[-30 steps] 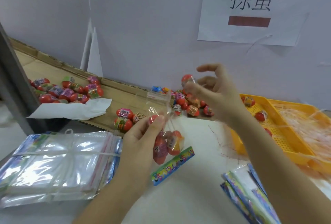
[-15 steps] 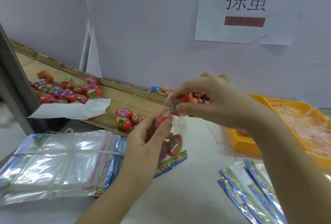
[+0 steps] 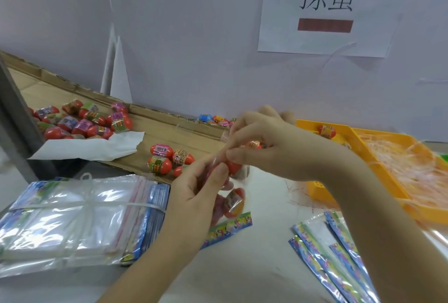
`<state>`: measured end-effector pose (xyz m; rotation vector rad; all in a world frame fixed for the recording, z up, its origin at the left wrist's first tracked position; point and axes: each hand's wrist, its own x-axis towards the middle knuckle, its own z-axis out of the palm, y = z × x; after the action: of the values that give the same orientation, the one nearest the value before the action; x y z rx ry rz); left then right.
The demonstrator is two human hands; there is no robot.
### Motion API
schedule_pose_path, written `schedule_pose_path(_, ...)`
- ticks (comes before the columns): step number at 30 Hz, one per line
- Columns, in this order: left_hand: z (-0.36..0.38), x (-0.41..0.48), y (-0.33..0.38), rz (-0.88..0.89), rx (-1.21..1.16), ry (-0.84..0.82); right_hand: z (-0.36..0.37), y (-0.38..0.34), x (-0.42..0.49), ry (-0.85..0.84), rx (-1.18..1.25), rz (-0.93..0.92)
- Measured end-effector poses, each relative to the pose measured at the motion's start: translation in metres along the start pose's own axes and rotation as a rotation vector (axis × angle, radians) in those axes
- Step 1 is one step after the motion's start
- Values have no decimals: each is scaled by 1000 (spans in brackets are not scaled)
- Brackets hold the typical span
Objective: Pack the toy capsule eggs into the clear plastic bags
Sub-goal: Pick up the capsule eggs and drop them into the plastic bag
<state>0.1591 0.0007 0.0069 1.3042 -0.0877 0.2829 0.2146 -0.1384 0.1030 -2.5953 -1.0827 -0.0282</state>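
The right hand (image 3: 274,147) has carried a fresh egg (image 3: 233,167) over; its grip pinches it at the mouth of the clear bag (image 3: 245,174), pinched open by the left hand (image 3: 194,188). Others already sit inside, so the bag is filling.

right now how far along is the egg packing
Done: no filled, closed bag is in sight. In hand: the left hand holds a clear bag with eggs low inside, and the right hand pinches a red capsule egg at its mouth. Left: loose eggs on the cardboard, and a tied bundle of empty bags.
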Motion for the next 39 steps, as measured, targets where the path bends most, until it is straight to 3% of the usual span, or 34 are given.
schedule_pose_path(2, -2, 2, 0, 20, -12, 45, 2, 2, 2, 59, 95, -6)
schedule_pose_path(6, -8, 7, 3, 66, 8, 117, 6, 12, 6, 273, 515, 115)
schedule_pose_path(11, -9, 11, 6, 83, -36, 194, 18, 19, 12, 76, 576, 191)
schedule_pose_path(20, -12, 13, 15, 16, -303, 172, 23, 20, 17, 248, 963, 168)
schedule_pose_path(24, -11, 13, 16, 32, -290, 140, 29, 13, 18, 341, 962, 137)
schedule_pose_path(27, -15, 14, 15, 50, -240, 154, 30, 9, 16, 441, 785, 62)
schedule_pose_path(31, -15, 14, 14, 57, -200, 150, 24, 4, 8, 236, 421, -11)
schedule_pose_path(39, -11, 10, 11, 63, -215, 115, 26, 0, 9, 254, 134, 23)
